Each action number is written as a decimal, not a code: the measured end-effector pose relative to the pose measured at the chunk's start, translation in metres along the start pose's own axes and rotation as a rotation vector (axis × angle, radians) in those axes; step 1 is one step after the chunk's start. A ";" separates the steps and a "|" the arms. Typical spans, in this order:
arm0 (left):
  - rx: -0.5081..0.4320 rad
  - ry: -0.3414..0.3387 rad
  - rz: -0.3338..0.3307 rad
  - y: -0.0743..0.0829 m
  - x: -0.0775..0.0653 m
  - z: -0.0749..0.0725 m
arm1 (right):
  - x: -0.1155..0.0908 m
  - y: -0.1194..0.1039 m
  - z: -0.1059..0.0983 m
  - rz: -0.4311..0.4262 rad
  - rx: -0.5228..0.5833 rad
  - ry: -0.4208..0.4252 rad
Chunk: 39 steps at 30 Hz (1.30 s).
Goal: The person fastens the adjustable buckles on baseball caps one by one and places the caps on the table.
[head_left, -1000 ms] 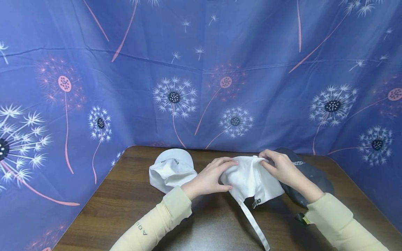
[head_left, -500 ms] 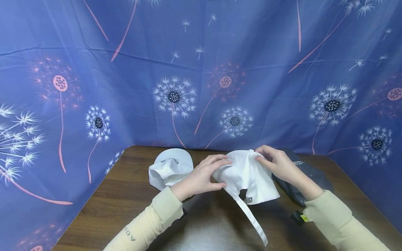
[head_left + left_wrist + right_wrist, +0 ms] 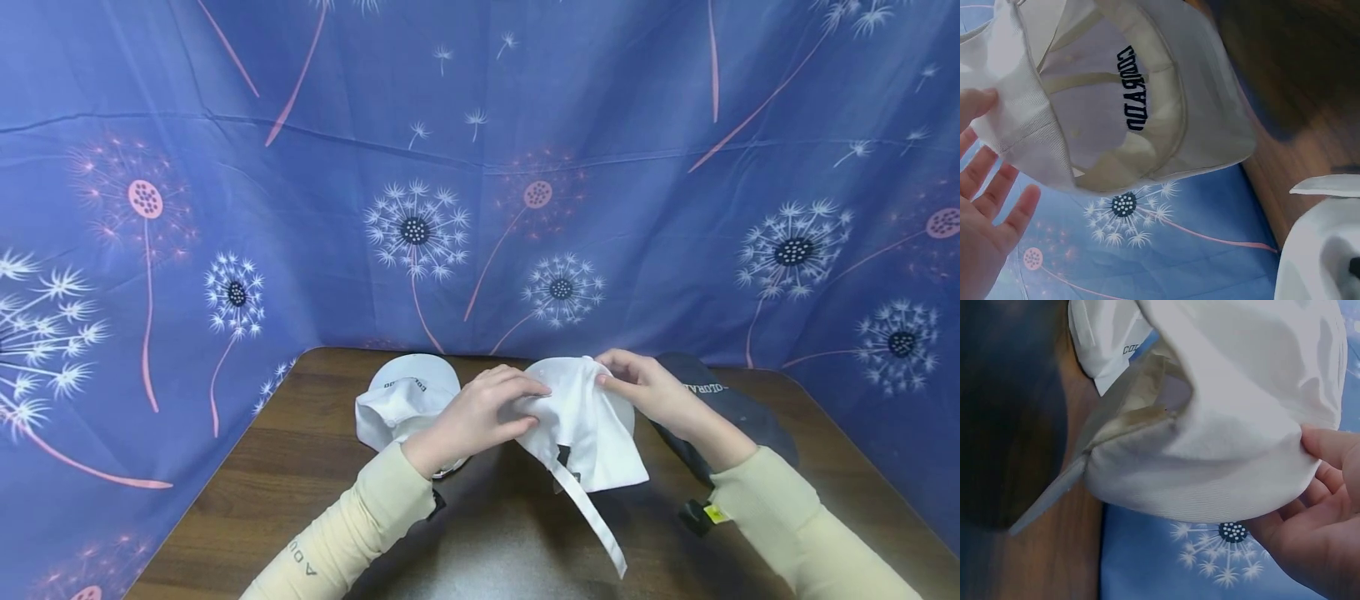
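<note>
Between both hands a white cap is held above the table, its loose back strap hanging down toward the front. My left hand grips the cap's left side with thumb and fingertips; in the left wrist view, that hand's lower fingers spread apart beside the fabric. At the cap's upper right, my right hand pinches the cloth, the thumb on the near side and fingers curled behind, as the right wrist view shows. Dark lettering appears inside the cap in the left wrist view. The strap's buckle is mostly hidden.
A second white cap lies left of my left forearm. Partly behind my right wrist lies a dark cap with white lettering. The brown wooden table backs onto a blue dandelion-patterned cloth.
The held cap has shifted left and a little up, turning so its back opening narrows in view. Both hands have moved left with it, keeping their hold.
</note>
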State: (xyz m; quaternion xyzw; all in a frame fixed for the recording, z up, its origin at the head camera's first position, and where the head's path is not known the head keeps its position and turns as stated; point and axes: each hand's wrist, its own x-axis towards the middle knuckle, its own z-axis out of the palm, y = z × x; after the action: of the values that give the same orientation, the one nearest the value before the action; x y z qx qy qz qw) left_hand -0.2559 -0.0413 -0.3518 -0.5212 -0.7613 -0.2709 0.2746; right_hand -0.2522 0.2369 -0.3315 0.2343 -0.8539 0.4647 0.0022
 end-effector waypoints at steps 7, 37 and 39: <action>-0.082 0.064 0.022 -0.003 0.006 -0.003 | 0.005 0.001 -0.001 0.037 0.068 -0.068; -0.373 0.069 -0.502 0.005 0.020 -0.044 | 0.026 -0.018 0.013 0.113 0.076 0.047; -0.367 0.077 -0.502 0.004 0.021 -0.044 | 0.024 -0.017 0.011 0.107 0.056 0.095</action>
State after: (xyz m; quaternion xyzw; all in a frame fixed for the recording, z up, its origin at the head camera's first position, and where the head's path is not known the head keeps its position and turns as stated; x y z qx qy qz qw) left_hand -0.2526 -0.0574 -0.3058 -0.3473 -0.7936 -0.4827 0.1290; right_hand -0.2639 0.2111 -0.3188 0.1661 -0.8508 0.4984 0.0114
